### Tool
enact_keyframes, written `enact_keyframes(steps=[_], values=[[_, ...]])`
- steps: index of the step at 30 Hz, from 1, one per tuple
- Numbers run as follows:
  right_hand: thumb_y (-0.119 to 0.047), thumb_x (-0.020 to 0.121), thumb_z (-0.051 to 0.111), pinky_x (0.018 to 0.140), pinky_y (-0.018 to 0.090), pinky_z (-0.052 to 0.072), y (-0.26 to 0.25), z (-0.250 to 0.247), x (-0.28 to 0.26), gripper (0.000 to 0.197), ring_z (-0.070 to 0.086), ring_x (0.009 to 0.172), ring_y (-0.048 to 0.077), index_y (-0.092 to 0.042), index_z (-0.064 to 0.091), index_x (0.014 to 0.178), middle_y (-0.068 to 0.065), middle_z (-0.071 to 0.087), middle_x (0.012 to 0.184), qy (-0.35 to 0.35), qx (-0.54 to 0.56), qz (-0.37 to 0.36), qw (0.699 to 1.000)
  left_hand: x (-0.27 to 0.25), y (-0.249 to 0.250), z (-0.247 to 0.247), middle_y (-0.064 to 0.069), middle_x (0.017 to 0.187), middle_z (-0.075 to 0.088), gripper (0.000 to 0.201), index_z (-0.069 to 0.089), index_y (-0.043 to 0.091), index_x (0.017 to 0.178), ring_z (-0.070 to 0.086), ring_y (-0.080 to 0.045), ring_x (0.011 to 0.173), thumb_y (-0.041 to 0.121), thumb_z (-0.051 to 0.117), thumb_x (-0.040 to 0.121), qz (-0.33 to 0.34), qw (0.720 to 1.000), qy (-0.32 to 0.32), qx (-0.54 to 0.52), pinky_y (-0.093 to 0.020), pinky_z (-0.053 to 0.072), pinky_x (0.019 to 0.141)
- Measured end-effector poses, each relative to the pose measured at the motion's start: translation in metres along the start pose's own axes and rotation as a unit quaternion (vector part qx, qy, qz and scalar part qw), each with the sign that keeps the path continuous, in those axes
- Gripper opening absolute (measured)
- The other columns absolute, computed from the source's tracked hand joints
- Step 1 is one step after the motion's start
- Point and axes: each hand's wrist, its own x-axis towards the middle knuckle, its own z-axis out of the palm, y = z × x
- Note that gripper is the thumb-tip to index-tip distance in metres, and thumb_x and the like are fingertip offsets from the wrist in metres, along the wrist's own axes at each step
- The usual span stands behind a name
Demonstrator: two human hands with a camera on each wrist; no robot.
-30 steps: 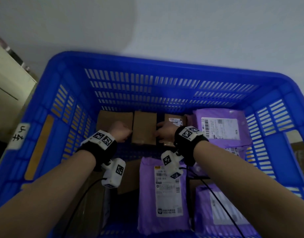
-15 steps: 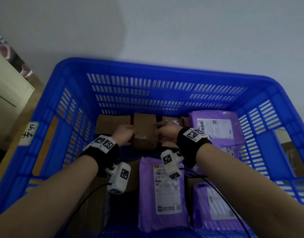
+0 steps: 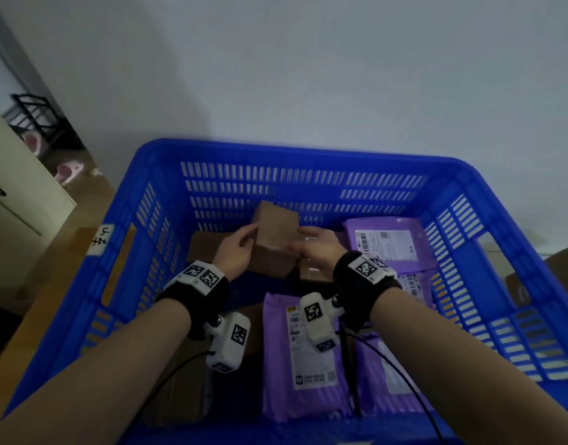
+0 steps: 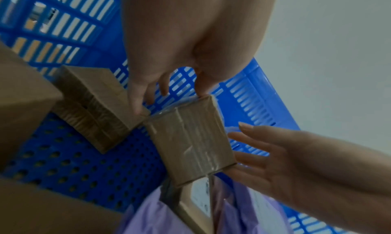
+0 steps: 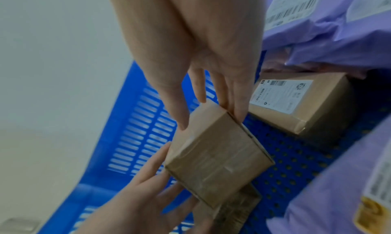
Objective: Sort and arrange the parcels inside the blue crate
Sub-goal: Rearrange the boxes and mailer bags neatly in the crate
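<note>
Head view: blue crate (image 3: 128, 252), slotted walls, perforated floor, a handwritten white label (image 3: 102, 239) on its left rim. Small brown box (image 3: 274, 239), taped, is held clear of the floor near the crate's far wall, tilted, between both hands. Left hand (image 3: 236, 252) has its fingers on the box's left face; right hand (image 3: 319, 252) has its fingers on the right face. One brown carton (image 3: 202, 248) lies in the far-left corner; a labelled brown box (image 3: 311, 271) sits just right of the held one, mostly hidden by the right hand. Purple mailer bags: one stack (image 3: 388, 245) in the far-right corner, one (image 3: 305, 358) at the near edge, centre, another (image 3: 392, 380) beside it to the right. Left wrist view: left hand (image 4: 180, 45), thumb and fingertips pinching the upper edge of the small brown box (image 4: 190, 145); right hand (image 4: 296, 162), fingers nearly straight, spread against the box's opposite side; the brown carton (image 4: 95, 104) lies on the floor behind. Right wrist view: right hand (image 5: 201, 45), fingers extended, tips bearing on the top corner of the small brown box (image 5: 217, 155); left hand (image 5: 137, 195) supports it from below, fingers loosely curved around the lower edge; the labelled brown box (image 5: 306, 107) rests on the floor against the purple bags (image 5: 338, 28).
</note>
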Motion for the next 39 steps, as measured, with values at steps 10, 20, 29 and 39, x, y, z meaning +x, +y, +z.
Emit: enact_keyframes(steps=[10,20,29,39], values=[[-0.014,0.080,0.074,0.102,0.044,0.047,-0.020,0.000,-0.029,0.060,0.061,0.112,0.025,-0.010,0.049,0.134,0.013,0.062,0.123,0.028,0.105,-0.097,0.989,-0.025,0.028,-0.021,-0.004,0.123,0.054,0.049,0.040,0.031,0.138,0.058,-0.012,0.100,0.024,0.057,0.093,0.052,0.988,0.041,-0.139,-0.025,0.050,0.074],[-0.032,0.076,0.076,0.084,0.026,0.052,-0.017,-0.006,-0.036,0.078,0.056,0.117,0.019,-0.019,0.036,0.142,0.004,0.053,0.132,-0.028,0.064,-0.143,0.987,-0.029,0.032,-0.012,-0.002,0.125,0.060,0.066,0.049,0.015,0.135,0.058,-0.018,0.114,0.027,0.076,0.076,0.076,0.985,0.028,-0.150,-0.037,0.049,0.099],[-0.018,0.083,0.071,0.086,0.029,0.052,-0.013,-0.008,-0.029,0.051,0.064,0.104,0.018,-0.017,0.051,0.129,0.007,0.065,0.117,-0.033,0.122,-0.137,0.983,-0.030,0.037,-0.012,0.012,0.126,0.058,0.040,0.047,0.045,0.132,0.056,-0.014,0.115,0.045,0.050,0.093,0.069,0.970,-0.008,-0.234,-0.044,0.042,0.103],[-0.042,0.092,0.054,0.102,0.038,0.041,-0.006,-0.004,-0.020,0.037,0.054,0.117,0.018,-0.023,0.057,0.123,0.002,0.061,0.124,-0.024,0.111,-0.094,0.989,-0.031,0.032,-0.012,0.001,0.134,0.052,0.064,0.038,0.049,0.132,0.053,-0.018,0.118,0.039,0.072,0.078,0.064,0.977,0.005,-0.205,-0.042,0.046,0.097]])
